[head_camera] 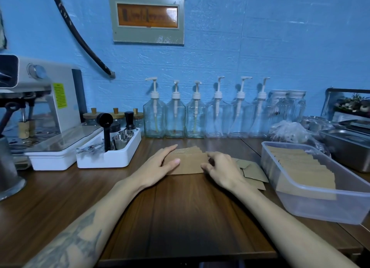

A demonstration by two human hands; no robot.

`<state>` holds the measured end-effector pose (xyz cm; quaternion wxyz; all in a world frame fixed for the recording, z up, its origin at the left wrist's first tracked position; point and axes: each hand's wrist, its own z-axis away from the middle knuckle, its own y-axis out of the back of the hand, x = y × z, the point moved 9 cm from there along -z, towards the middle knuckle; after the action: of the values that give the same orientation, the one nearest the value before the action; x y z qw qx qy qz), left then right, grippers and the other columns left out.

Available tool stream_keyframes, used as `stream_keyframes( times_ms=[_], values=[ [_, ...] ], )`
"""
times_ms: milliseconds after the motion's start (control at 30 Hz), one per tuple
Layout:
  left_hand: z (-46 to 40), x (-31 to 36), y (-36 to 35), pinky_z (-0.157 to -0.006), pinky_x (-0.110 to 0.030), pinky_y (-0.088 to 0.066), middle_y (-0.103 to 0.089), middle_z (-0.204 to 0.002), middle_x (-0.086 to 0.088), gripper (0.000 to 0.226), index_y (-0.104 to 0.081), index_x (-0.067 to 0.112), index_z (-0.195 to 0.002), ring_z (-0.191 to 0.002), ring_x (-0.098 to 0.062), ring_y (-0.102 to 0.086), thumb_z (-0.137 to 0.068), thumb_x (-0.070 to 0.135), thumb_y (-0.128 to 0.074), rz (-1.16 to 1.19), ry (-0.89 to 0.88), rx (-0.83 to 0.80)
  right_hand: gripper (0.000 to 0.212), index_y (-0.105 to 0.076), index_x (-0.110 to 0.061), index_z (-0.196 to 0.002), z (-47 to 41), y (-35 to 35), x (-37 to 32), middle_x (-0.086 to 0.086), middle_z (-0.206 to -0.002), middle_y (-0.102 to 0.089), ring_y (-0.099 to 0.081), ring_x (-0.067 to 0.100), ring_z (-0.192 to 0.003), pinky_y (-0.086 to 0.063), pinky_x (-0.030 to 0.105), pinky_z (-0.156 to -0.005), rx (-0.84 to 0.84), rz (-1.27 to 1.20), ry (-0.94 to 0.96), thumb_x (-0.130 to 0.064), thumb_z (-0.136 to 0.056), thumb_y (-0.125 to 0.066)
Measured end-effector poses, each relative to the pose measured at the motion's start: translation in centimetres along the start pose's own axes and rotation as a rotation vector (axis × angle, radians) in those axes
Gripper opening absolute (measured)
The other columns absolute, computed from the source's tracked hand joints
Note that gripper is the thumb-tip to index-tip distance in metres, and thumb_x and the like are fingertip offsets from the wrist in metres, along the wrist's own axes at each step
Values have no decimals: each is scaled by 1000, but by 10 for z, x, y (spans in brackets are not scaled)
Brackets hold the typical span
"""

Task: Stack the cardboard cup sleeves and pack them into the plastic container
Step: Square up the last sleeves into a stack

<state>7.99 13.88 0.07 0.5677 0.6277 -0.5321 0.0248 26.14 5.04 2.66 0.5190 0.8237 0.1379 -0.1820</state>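
At frame centre on the counter, both hands, left hand and right hand, grip a stack of cardboard sleeves by its ends: light, slippery, easily fanned. The plastic container sits lower right.

Two bare forearms, no sleeves, watch or rings visible. Dark grey tattoo work across the left forearm, mottled and patchy in shape. Right forearm unmarked. Both hands ungloved.

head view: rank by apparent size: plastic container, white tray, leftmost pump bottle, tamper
1. plastic container, though it is nearest the camera, which inflates it
2. white tray
3. leftmost pump bottle
4. tamper
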Motion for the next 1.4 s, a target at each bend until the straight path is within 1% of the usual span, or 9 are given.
stream_keyframes(
  times_ms=[100,200,333,400,500,700,967,1133,1400],
  values=[
    [1,1,1,-99,-18,-29,-38,-145,20,65,-29,42,-151,-127,6,-35,-93,50,-59,-30,-21,15,29,-58,-20,-115,-2,-9,-12,4,-103,-59,-56,29,-105,-49,40,-82,-1,212,72,-40,-95,-54],
    [2,1,3,-104,-25,-33,-38,-150,17,67,-25,43,-151,-131,-3,-41,-94,45,-61,-29,-24,26,51,-43,-20,-142,-7,-15,-12,5,-116,-51,-49,28,-114,-45,39,-86,-13,276,101,-44,-97,-51],
    [0,-2,6,-91,-33,-47,-56,-120,2,73,-20,50,-148,-93,-14,-62,-91,44,-64,-23,10,57,75,-11,-24,-156,-11,-16,-11,7,-136,-39,-41,28,-123,-42,42,-98,3,246,161,-47,-96,-50],
    [-1,-2,6,-94,-35,-48,-61,-119,-1,71,-24,48,-148,-97,-17,-63,-91,43,-65,-16,9,59,75,-5,-30,-156,-13,-16,-18,6,-148,-30,-37,28,-129,-38,45,-105,4,214,239,-46,-97,-48],
    [-1,1,5,-93,-36,-51,-60,-128,7,59,-37,43,-142,-103,-14,-62,-91,41,-66,-6,-18,51,65,-9,-33,-156,-17,-22,-26,1,-160,-20,-30,28,-139,-32,49,-112,-48,185,290,-40,-101,-43],
    [-1,4,5,-94,-37,-51,-60,-124,13,45,-45,39,-132,-106,-6,-60,-92,40,-65,14,-40,49,55,-29,-24,-153,-19,-26,-29,-2,-157,-29,-39,27,-138,-37,44,-110,-86,195,307,-32,-102,-47],
    [1,9,6,-87,-27,-50,-61,-120,13,39,-47,40,-128,-101,-4,-61,-93,35,-65,20,-43,38,56,-24,-34,-153,-12,-17,-22,-6,-157,-28,-34,23,-138,-32,45,-108,-78,263,293,-44,-101,-41],
    [1,6,6,-84,-30,-51,-62,-117,10,39,-46,38,-128,-96,-11,-62,-93,35,-64,5,-32,40,54,-34,-21,-150,-15,14,20,6,-151,-37,-36,28,-136,-33,44,-108,-6,389,88,-43,-101,-40],
    [1,3,8,-87,-31,-49,-62,-118,10,40,-46,36,-129,-100,-9,-60,-94,32,-65,-8,-19,60,56,-37,-14,-146,-18,10,67,14,-144,-44,-38,33,-134,-30,45,-108,-145,436,-172,-47,-100,-41]
  ],
)
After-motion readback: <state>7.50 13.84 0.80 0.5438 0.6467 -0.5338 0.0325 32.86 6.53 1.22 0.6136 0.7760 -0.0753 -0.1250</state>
